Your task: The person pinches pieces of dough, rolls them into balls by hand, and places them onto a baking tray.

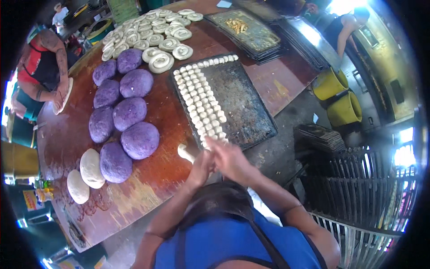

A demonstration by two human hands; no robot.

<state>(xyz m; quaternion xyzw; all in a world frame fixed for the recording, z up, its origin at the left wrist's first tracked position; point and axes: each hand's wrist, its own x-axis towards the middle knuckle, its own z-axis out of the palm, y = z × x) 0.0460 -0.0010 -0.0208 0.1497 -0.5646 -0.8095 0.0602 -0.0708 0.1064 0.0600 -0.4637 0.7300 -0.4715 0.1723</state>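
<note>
My left hand (204,167) is closed by the near corner of the tray, with a white strip of dough (184,153) sticking out from it to the left. Close beside it, my right hand (229,160) is smeared by motion, its fingertips over the nearest dough pieces; whether it holds one is hidden. Rows of small white dough balls (199,96) cover the left side of the dark baking tray (244,98), and a single line runs along its far edge. The tray's right part is bare, dark metal.
Left of the tray lie large purple dough mounds (130,113) and two white ones (78,186). Coiled dough rolls (161,62) crowd the table's far end. Stacked trays (251,36) stand beyond. A co-worker (45,67) handles dough at left; another person (345,31) stands far right near yellow buckets (344,109).
</note>
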